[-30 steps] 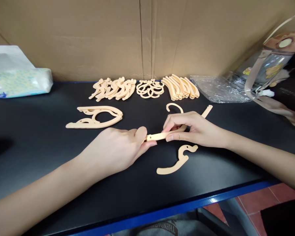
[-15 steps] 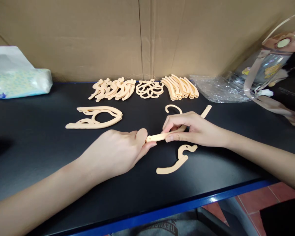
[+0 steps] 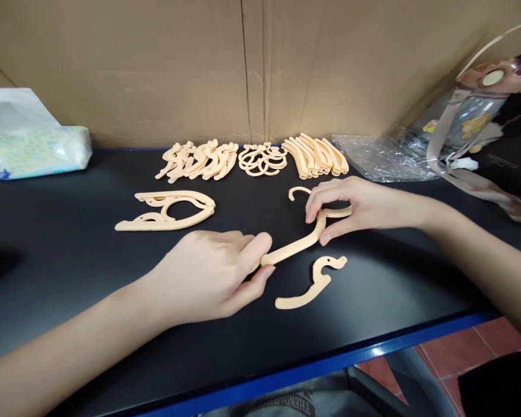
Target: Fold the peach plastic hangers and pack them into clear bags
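Observation:
Between my two hands is a beige plastic folding hanger [image 3: 293,249], its arms spread at an angle. My left hand [image 3: 219,272] is closed on its lower left end, which the fingers mostly cover. My right hand [image 3: 347,202] pinches it near the middle joint, thumb below and fingers above. Behind the right fingertips a curved hook [image 3: 298,191] sticks out; whether it is joined to the hanger is hidden. Just in front lies a loose curved hanger piece [image 3: 310,286] with a hole near one end. A folded hanger [image 3: 169,209] lies to the left.
Along the back of the black table [image 3: 191,359] lie wavy pieces [image 3: 197,159], hooks [image 3: 263,159] and curved arm pieces [image 3: 316,155] in piles. A tissue pack [image 3: 39,147] is at the left; a clear plastic bag [image 3: 382,156] and a strapped bottle [image 3: 484,110] are at the right.
My right hand has shifted right and up along the hanger to its middle joint, baring more of the left arm. My left hand has dipped slightly and still grips the end.

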Demonstrator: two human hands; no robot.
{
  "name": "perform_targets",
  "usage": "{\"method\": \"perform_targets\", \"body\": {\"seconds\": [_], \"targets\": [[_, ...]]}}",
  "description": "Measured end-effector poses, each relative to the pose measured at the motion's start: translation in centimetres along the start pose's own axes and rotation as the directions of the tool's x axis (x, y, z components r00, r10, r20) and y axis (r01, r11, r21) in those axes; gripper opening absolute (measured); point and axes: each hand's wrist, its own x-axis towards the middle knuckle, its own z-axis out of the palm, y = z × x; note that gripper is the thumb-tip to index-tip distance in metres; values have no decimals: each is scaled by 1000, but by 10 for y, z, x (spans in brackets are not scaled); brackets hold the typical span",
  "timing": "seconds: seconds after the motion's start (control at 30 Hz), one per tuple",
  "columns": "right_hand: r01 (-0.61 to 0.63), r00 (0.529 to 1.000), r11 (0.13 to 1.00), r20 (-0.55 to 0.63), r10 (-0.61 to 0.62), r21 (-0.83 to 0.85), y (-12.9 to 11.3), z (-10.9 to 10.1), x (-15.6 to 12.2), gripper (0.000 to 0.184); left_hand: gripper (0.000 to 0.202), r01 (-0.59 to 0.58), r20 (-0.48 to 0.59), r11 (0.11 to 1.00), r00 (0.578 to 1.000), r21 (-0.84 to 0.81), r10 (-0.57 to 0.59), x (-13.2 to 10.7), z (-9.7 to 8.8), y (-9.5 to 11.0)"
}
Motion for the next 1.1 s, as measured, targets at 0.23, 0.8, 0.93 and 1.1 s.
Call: {"method": "perform_targets", "body": {"seconds": [0.23,0.8,0.93,1.1], "targets": [[-7,999,997,38,10,-78,20,-16,-4,26,18,-19,122,980,992,-200,44,2,-1,-1],[19,997,987,-67,-30,-160,12,1,3,29,37,201,77,973,978,-118,-192,3,8,-4],[-27,990,976,-138,-3,-217,10,6,3,33,31,130,88,982,989,-139,-118,3,8,-3],[-46,996,977,-83,30,-206,5,5,2,36,35,74,75,991,995,-109,-67,2,9,-7]]}}
